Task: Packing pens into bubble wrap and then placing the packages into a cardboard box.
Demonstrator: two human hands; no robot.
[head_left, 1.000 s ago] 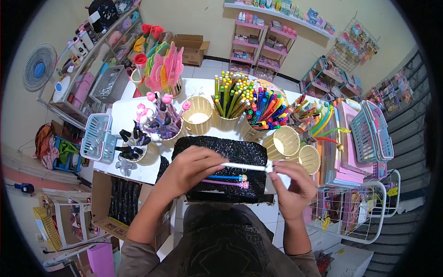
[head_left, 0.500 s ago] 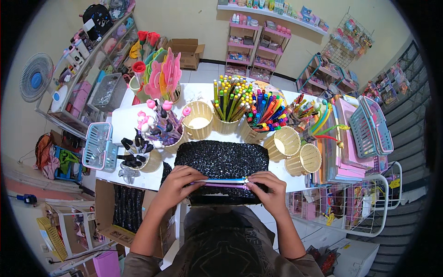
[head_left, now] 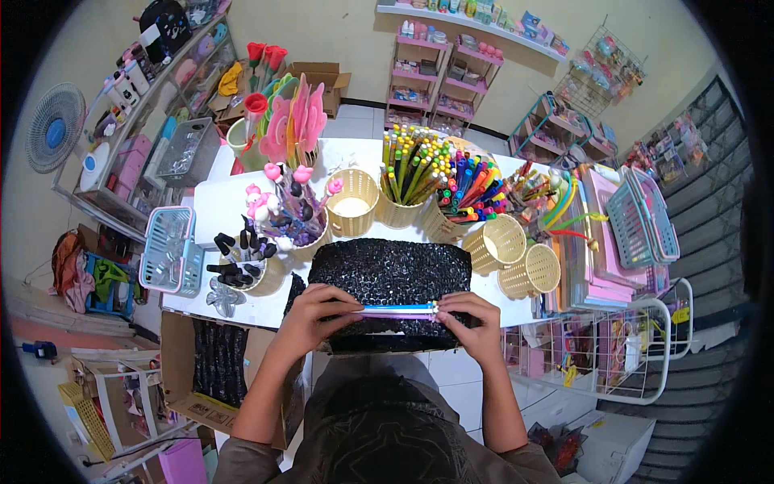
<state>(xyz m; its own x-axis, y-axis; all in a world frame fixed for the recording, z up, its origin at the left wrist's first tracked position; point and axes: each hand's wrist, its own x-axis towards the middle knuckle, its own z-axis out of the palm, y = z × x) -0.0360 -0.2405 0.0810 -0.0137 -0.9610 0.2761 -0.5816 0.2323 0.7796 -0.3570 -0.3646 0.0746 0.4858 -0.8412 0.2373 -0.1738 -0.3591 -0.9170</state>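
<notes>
A few slim sticks in blue, white and purple, which look like pens or pencils, lie side by side between my hands. My left hand pinches their left ends, and my right hand grips the right ends, where small pale tips show. Behind and beneath them rests a block covered in black bubble wrap at the table's front edge. The sticks are held level above its near part. Which exact kind they are is too small to tell.
Beyond the wrap stand woven cups of yellow-tipped pencils and coloured pens. Cups without contents sit among them. Stacked notebooks and a blue basket are at right, another basket at left. An open cardboard box is below left.
The whole view has shifted slightly. Both hands keep hold of the sticks in nearly the same pose over the black wrap.
</notes>
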